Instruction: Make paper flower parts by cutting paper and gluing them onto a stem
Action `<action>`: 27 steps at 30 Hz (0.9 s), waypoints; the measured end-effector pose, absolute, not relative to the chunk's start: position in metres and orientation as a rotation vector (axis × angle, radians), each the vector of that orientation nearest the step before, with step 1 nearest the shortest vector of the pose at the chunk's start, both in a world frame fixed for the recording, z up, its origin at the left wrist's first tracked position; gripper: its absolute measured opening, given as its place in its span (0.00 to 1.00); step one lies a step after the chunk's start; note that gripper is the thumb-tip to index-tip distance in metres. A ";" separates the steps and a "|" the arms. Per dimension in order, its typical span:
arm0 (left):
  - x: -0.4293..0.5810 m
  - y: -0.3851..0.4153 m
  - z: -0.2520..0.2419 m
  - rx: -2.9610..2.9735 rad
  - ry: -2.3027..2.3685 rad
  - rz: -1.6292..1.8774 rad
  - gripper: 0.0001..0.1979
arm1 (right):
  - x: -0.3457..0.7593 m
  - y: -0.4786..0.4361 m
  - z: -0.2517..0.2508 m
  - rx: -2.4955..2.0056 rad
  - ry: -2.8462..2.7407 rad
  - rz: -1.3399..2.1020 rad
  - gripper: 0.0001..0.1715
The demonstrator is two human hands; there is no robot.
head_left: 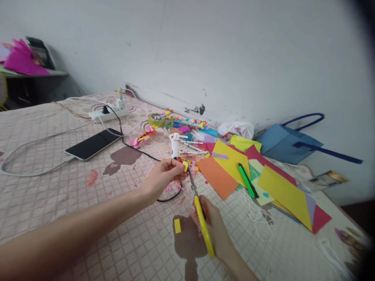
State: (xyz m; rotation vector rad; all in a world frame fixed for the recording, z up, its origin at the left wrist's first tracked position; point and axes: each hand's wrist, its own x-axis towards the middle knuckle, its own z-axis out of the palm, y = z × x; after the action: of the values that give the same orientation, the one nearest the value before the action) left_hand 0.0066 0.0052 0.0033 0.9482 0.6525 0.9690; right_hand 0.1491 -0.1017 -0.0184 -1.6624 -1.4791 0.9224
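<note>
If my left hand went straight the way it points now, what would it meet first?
Probably the scissor blades, just beyond the yellow paper piece your left hand holds, though depth is unclear.

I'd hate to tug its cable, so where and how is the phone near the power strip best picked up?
Probably by its two long edges, around mid-length, from above: the phone lies flat, screen up, and the white cable plugs into its nearer short end.

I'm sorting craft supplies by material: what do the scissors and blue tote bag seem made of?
Scissors: blades likely metal, given their grey sheen; handles apparently smooth plastic, being evenly yellow. Blue tote bag: probably matte fabric, judging by its dull, folded look; type unclear.
</note>
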 end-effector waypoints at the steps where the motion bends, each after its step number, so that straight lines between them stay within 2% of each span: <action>1: 0.006 0.005 0.003 0.947 0.651 0.970 0.10 | 0.149 -0.102 -0.018 -1.664 -1.480 0.923 0.14; 27: 0.004 0.010 0.000 0.941 0.634 0.981 0.11 | 0.149 -0.102 -0.019 -1.704 -1.463 0.908 0.16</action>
State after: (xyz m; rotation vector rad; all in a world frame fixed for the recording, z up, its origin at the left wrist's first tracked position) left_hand 0.0045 0.0105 -0.0003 0.9412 0.6342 0.9809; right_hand 0.1488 -0.1020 -0.0187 -1.7043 -1.4632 0.9080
